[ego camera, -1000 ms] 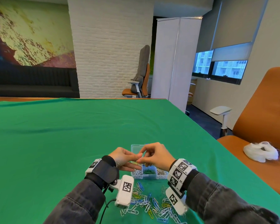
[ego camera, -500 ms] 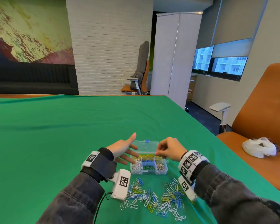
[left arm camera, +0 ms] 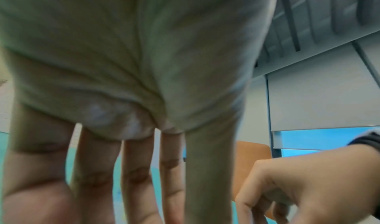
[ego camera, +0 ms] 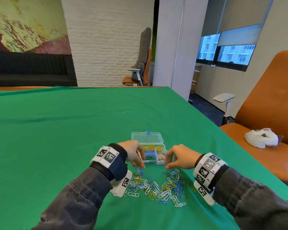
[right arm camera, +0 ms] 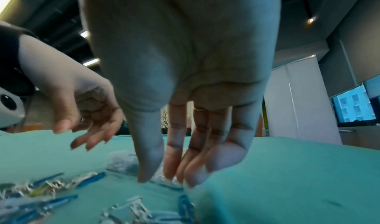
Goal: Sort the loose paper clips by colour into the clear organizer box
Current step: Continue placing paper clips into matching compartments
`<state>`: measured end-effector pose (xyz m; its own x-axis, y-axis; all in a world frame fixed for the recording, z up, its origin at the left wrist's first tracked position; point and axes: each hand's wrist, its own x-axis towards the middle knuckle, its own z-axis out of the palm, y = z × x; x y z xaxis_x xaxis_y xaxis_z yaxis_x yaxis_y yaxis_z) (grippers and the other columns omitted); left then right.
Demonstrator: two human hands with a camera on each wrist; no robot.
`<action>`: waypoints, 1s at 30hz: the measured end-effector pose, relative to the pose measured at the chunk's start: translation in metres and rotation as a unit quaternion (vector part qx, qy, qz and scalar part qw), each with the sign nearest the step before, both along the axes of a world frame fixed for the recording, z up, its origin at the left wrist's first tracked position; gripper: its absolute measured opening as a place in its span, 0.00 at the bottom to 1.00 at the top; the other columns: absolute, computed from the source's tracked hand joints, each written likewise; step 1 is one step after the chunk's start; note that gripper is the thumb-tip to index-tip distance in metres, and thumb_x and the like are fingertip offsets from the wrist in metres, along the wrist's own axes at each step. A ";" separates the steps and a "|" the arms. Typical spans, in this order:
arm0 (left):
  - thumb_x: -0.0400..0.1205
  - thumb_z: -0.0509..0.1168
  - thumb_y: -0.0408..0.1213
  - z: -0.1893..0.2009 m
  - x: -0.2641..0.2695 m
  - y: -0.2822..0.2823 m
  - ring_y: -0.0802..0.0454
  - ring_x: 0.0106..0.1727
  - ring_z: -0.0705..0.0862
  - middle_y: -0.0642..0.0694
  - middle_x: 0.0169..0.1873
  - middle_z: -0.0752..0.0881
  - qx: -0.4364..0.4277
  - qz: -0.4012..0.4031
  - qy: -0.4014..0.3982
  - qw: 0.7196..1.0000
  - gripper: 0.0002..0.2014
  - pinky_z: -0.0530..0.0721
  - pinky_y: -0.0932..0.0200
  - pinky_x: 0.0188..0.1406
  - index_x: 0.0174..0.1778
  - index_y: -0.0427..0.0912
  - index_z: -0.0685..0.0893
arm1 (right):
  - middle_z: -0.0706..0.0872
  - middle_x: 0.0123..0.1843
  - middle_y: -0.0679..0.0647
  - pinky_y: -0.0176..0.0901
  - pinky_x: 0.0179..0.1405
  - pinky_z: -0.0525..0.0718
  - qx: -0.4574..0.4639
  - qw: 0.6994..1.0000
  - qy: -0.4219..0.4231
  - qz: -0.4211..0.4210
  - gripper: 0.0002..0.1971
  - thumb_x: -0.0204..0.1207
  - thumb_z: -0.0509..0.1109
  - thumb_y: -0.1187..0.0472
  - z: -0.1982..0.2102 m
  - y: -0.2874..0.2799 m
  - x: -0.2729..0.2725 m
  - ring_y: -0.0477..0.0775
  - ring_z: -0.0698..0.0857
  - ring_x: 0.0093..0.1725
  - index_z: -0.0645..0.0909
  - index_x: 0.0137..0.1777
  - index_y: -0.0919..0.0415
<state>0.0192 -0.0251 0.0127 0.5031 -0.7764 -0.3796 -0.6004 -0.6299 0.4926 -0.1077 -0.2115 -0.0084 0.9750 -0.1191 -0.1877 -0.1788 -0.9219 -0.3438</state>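
The clear organizer box (ego camera: 161, 161) sits on the green cloth with its lid (ego camera: 146, 138) folded back. Its compartments hold yellow, blue, green and silver clips. A pile of loose paper clips (ego camera: 158, 186) in white, blue, yellow and silver lies just in front of it, also seen blurred in the right wrist view (right arm camera: 41, 195). My left hand (ego camera: 140, 166) hangs at the box's near left corner, fingers pointing down at the pile and holding nothing (left arm camera: 144, 195). My right hand (ego camera: 169, 165) hangs at the near right corner, fingers loose and empty (right arm camera: 164, 177).
The green cloth (ego camera: 73, 138) covers the whole table. The table's right edge runs close past my right wrist. Beyond it stands an orange chair (ego camera: 264, 130) with a white crumpled bag (ego camera: 261, 138) on its seat.
A second ago both hands met fingertip to fingertip above the box. They have parted and come down to the box's near corners, just over the loose pile.
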 end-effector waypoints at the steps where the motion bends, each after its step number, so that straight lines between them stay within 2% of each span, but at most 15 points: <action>1: 0.73 0.78 0.41 -0.002 -0.005 -0.004 0.56 0.38 0.86 0.48 0.44 0.90 0.005 -0.009 -0.003 1.000 0.16 0.82 0.59 0.44 0.53 0.43 0.85 | 0.89 0.47 0.49 0.29 0.42 0.79 -0.015 1.000 0.016 -0.009 0.09 0.73 0.77 0.54 -0.004 -0.004 -0.004 0.41 0.84 0.41 0.87 0.49 0.58; 3: 0.72 0.79 0.41 -0.006 -0.016 -0.011 0.53 0.40 0.86 0.45 0.46 0.91 0.025 -0.028 -0.013 0.999 0.17 0.84 0.55 0.51 0.53 0.42 0.85 | 0.88 0.45 0.51 0.38 0.47 0.83 -0.045 0.998 0.034 -0.042 0.08 0.73 0.78 0.54 -0.011 -0.015 -0.009 0.48 0.85 0.44 0.84 0.45 0.56; 4: 0.71 0.79 0.42 -0.008 -0.022 -0.015 0.52 0.42 0.86 0.44 0.48 0.90 0.044 -0.041 -0.024 0.998 0.19 0.84 0.54 0.54 0.54 0.42 0.84 | 0.87 0.43 0.51 0.38 0.45 0.83 -0.053 0.996 0.037 -0.059 0.08 0.73 0.77 0.54 -0.014 -0.020 -0.012 0.49 0.85 0.43 0.82 0.44 0.55; 7: 0.70 0.79 0.47 -0.014 -0.039 -0.020 0.49 0.50 0.83 0.45 0.56 0.87 0.117 -0.079 -0.078 0.987 0.26 0.81 0.54 0.54 0.61 0.44 0.81 | 0.85 0.43 0.49 0.25 0.26 0.77 -0.033 0.994 0.055 -0.084 0.12 0.72 0.78 0.52 -0.019 -0.025 -0.017 0.44 0.81 0.37 0.81 0.47 0.56; 8: 0.70 0.79 0.48 -0.016 -0.044 -0.021 0.49 0.51 0.81 0.46 0.57 0.85 0.133 -0.087 -0.093 0.983 0.27 0.80 0.55 0.53 0.63 0.45 0.80 | 0.84 0.44 0.50 0.24 0.23 0.76 -0.020 0.994 0.063 -0.082 0.14 0.71 0.78 0.51 -0.019 -0.024 -0.018 0.43 0.80 0.35 0.80 0.48 0.57; 9: 0.70 0.79 0.48 -0.019 -0.047 -0.022 0.50 0.51 0.79 0.47 0.57 0.84 0.144 -0.092 -0.103 0.980 0.28 0.79 0.55 0.51 0.63 0.45 0.79 | 0.84 0.45 0.50 0.24 0.24 0.75 -0.009 0.995 0.068 -0.077 0.16 0.70 0.79 0.50 -0.020 -0.022 -0.018 0.43 0.80 0.35 0.80 0.50 0.57; 11: 0.70 0.79 0.48 -0.022 -0.050 -0.024 0.50 0.52 0.78 0.48 0.54 0.81 0.154 -0.097 -0.111 0.977 0.26 0.77 0.57 0.47 0.61 0.45 0.79 | 0.84 0.45 0.51 0.27 0.33 0.76 0.005 0.995 0.070 -0.067 0.19 0.69 0.79 0.49 -0.021 -0.019 -0.016 0.45 0.81 0.39 0.80 0.52 0.58; 13: 0.71 0.79 0.47 -0.025 -0.052 -0.027 0.49 0.51 0.78 0.49 0.51 0.80 0.162 -0.107 -0.119 0.974 0.22 0.76 0.58 0.43 0.55 0.46 0.79 | 0.83 0.45 0.51 0.32 0.41 0.80 0.009 0.996 0.063 -0.067 0.17 0.70 0.79 0.51 -0.025 -0.016 -0.014 0.47 0.81 0.42 0.80 0.53 0.59; 15: 0.72 0.78 0.46 -0.027 -0.054 -0.028 0.49 0.51 0.79 0.48 0.53 0.84 0.163 -0.114 -0.124 0.972 0.17 0.77 0.57 0.46 0.50 0.46 0.80 | 0.83 0.44 0.51 0.39 0.49 0.82 0.009 0.996 0.056 -0.071 0.13 0.72 0.78 0.55 -0.027 -0.014 -0.012 0.48 0.81 0.42 0.80 0.51 0.59; 18: 0.73 0.77 0.44 -0.030 -0.053 -0.030 0.51 0.51 0.81 0.46 0.55 0.88 0.139 -0.119 -0.118 0.976 0.12 0.79 0.57 0.49 0.45 0.46 0.82 | 0.82 0.41 0.49 0.40 0.51 0.81 0.016 0.996 0.052 -0.069 0.10 0.73 0.77 0.59 -0.027 -0.012 -0.011 0.48 0.81 0.41 0.78 0.47 0.57; 22: 0.75 0.76 0.44 -0.031 -0.047 -0.027 0.53 0.45 0.81 0.50 0.42 0.85 0.107 -0.129 -0.099 0.981 0.10 0.82 0.56 0.55 0.37 0.47 0.80 | 0.83 0.41 0.48 0.39 0.51 0.82 0.019 0.996 0.055 -0.063 0.08 0.73 0.77 0.60 -0.026 -0.010 -0.012 0.46 0.82 0.41 0.80 0.47 0.56; 25: 0.75 0.76 0.42 -0.029 -0.037 -0.023 0.54 0.42 0.82 0.54 0.34 0.84 0.047 -0.121 -0.047 0.990 0.10 0.83 0.58 0.52 0.36 0.48 0.80 | 0.84 0.40 0.46 0.34 0.45 0.80 0.019 0.996 0.066 -0.053 0.05 0.73 0.77 0.60 -0.024 -0.009 -0.013 0.44 0.82 0.40 0.82 0.44 0.56; 28: 0.76 0.75 0.40 -0.025 -0.028 -0.019 0.55 0.39 0.85 0.51 0.34 0.87 -0.034 -0.096 0.024 0.994 0.08 0.85 0.58 0.51 0.37 0.46 0.82 | 0.86 0.40 0.47 0.32 0.43 0.80 0.025 0.997 0.068 -0.036 0.06 0.72 0.78 0.59 -0.021 -0.007 -0.013 0.43 0.82 0.39 0.82 0.39 0.53; 30: 0.76 0.75 0.39 -0.022 -0.023 -0.017 0.58 0.36 0.87 0.51 0.35 0.89 -0.071 -0.082 0.060 0.992 0.07 0.84 0.63 0.44 0.40 0.45 0.83 | 0.85 0.37 0.44 0.28 0.37 0.77 0.037 0.998 0.047 -0.031 0.07 0.73 0.77 0.59 -0.020 -0.006 -0.012 0.39 0.82 0.36 0.80 0.38 0.52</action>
<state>-0.0040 -0.0422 -0.0090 0.3235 -0.8939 -0.3104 -0.6204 -0.4480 0.6437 -0.1199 -0.2179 -0.0287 0.9436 -0.1610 -0.2892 -0.2694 -0.8812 -0.3886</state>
